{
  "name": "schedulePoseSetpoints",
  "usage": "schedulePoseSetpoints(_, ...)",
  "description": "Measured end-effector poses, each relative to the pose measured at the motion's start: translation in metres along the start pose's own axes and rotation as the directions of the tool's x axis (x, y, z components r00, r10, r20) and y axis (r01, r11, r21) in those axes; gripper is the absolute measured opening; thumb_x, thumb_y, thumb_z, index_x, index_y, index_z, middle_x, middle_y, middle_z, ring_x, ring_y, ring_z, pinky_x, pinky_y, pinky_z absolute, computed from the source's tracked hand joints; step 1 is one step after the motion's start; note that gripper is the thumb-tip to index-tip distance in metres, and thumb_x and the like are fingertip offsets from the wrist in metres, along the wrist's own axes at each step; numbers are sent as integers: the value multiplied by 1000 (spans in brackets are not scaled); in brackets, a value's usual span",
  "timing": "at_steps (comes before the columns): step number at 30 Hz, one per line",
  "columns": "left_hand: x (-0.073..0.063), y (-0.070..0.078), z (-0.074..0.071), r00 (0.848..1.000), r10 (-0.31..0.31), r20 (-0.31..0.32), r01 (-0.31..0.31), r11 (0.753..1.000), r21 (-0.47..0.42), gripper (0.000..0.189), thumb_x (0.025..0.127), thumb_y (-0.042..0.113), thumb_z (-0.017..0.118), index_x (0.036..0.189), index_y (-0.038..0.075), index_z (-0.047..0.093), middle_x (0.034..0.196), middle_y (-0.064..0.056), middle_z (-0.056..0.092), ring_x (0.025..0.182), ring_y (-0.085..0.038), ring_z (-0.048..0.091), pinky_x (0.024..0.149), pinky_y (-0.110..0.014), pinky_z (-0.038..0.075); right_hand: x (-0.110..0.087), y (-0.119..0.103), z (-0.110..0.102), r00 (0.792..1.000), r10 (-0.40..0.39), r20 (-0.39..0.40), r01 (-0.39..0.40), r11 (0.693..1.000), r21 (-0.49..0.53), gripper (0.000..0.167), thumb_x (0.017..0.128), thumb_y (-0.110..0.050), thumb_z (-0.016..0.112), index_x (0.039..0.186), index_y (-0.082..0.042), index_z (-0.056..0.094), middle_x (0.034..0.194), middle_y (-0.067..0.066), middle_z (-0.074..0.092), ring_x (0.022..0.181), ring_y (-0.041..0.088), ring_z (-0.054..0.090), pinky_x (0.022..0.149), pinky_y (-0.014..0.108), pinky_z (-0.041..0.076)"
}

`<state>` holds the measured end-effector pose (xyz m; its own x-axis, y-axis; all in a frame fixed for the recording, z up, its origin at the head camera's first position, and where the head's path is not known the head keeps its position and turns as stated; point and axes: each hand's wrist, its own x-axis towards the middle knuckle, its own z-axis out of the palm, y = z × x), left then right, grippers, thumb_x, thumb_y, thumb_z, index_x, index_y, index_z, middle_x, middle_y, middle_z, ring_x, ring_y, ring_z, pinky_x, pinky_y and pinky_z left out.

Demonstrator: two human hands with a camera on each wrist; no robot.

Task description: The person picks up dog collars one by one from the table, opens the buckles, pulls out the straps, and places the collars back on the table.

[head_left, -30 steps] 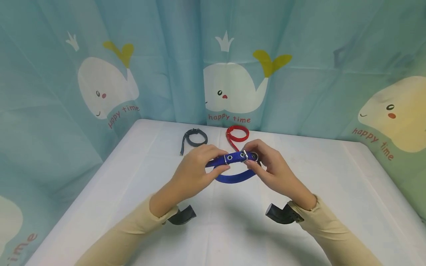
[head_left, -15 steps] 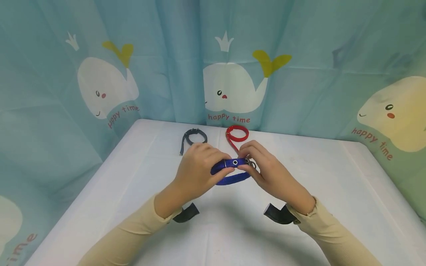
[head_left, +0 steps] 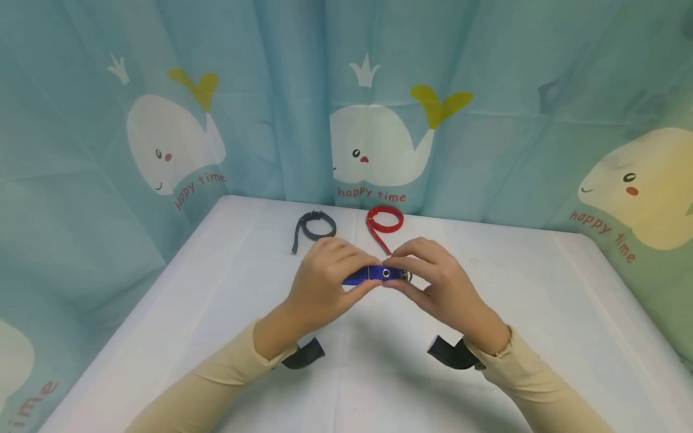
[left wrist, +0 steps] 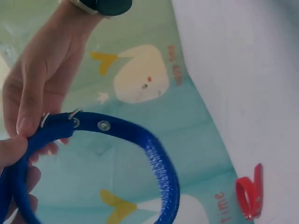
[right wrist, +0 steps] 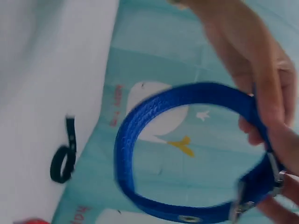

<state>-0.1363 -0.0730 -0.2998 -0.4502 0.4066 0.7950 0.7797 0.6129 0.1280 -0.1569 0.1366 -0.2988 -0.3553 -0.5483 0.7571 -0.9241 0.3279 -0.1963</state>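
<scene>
A blue collar (head_left: pixel 377 273) with metal eyelets is held above the table between both hands. My left hand (head_left: pixel 325 279) pinches the strap with thumb on the near side and fingers beyond. Close against it, my right hand (head_left: pixel 441 276) pinches the collar beside the metal buckle (head_left: pixel 405 275). In the left wrist view the loop of the blue collar (left wrist: pixel 169 182) hangs round and fastened, its inner side textured. The right wrist view shows the buckle (right wrist: pixel 278 179) near the right thumb. From the head, most of the loop is hidden behind the hands.
Behind the hands on the white table (head_left: pixel 227 288) lie a coiled dark collar (head_left: pixel 331 227) and a coiled red collar (head_left: pixel 399 222). A blue curtain (head_left: pixel 292 120) with whale prints hangs along the table's back and sides. Both wrists carry black camera mounts (head_left: pixel 305 353).
My hands have come closer together on the blue collar, the right moving its grip over the buckle area. The collar is tipped so its lower loop no longer shows from the head.
</scene>
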Motion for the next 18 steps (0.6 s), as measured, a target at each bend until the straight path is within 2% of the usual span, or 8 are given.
schedulePoseSetpoints(2,0,0,0,1000,-11,-9,11,1000,10,25,71,25,82,91,13,73,83,2,73,80,-13,61,80,-35,48,0,-1,3,995,-52,-90,50,999,-19,27,88,-30,63,92,-5,72,85,6,66,85,19,59,82,24,45)
schedulePoseSetpoints(4,0,1,0,999,-32,-17,32,999,16,25,70,25,83,91,14,73,83,3,73,79,-13,61,79,-36,47,0,1,5,988,-44,-150,50,998,32,29,89,-30,62,90,-3,72,83,7,67,84,18,59,84,22,45)
schedulePoseSetpoints(6,0,1,0,999,-47,-14,47,999,22,24,70,25,83,90,14,73,82,3,73,79,-13,61,80,-36,47,-2,2,7,985,-18,-170,36,993,108,30,89,-30,62,90,-1,71,85,8,66,86,17,57,85,19,45)
schedulePoseSetpoints(8,-1,1,1,999,-40,0,40,999,32,23,71,25,82,90,14,73,82,2,73,80,-13,61,81,-36,48,-4,3,9,988,-9,-151,25,994,109,32,90,-33,61,91,-2,71,87,7,65,88,17,55,86,19,44)
schedulePoseSetpoints(11,-2,2,3,1000,-8,21,6,997,80,21,73,24,80,89,14,73,83,3,72,80,-13,61,83,-36,48,-3,2,11,988,-108,-110,100,992,-71,33,91,-34,59,90,-3,71,84,7,66,87,21,56,81,30,44)
schedulePoseSetpoints(14,-3,2,4,1000,6,22,-9,991,133,20,72,25,81,88,15,73,82,4,72,79,-12,61,82,-35,48,-2,2,11,971,-220,-95,192,951,-242,35,93,-33,57,86,-3,72,78,7,67,82,25,58,76,39,43)
schedulePoseSetpoints(15,-4,2,4,1000,4,20,-7,989,146,21,71,25,81,87,15,73,82,4,72,79,-12,61,82,-35,48,-1,2,10,967,-237,-94,206,943,-262,35,94,-32,56,85,-2,72,76,8,67,80,25,58,75,40,44)
schedulePoseSetpoints(18,-5,1,5,1000,-1,15,-2,987,161,21,70,25,82,87,15,73,81,4,72,78,-12,60,81,-35,47,-2,5,9,970,-233,-73,209,947,-246,36,94,-32,54,84,-1,71,77,9,67,81,25,58,77,41,44)
